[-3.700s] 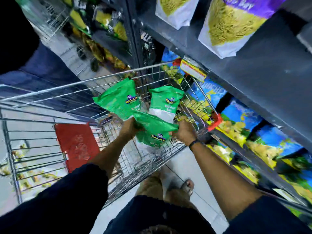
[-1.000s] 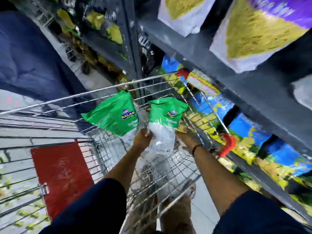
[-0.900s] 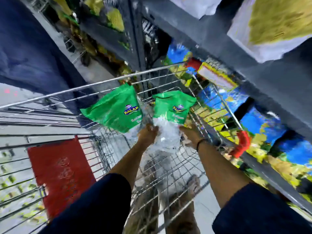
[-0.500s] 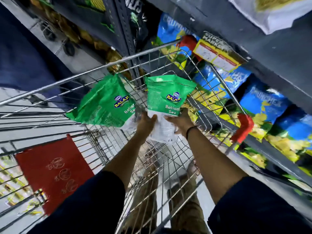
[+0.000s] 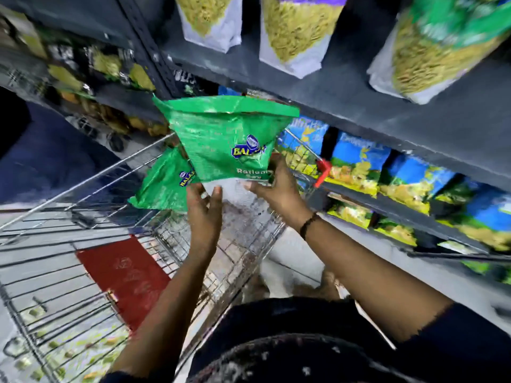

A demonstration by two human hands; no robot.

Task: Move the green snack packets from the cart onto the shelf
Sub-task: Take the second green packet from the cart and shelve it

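While gripped low by both hands [image 5: 276, 189], green packet [image 5: 226, 139] upright, top upward.

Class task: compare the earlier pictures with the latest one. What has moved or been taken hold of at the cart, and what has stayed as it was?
The upper green packet has been lifted from the cart toward the shelf; the right hand grips its lower edge while the left hand supports it, fingers spread. A third packet seen earlier is gone. The second green packet stays leaning in the cart, and the red flap is unmoved.
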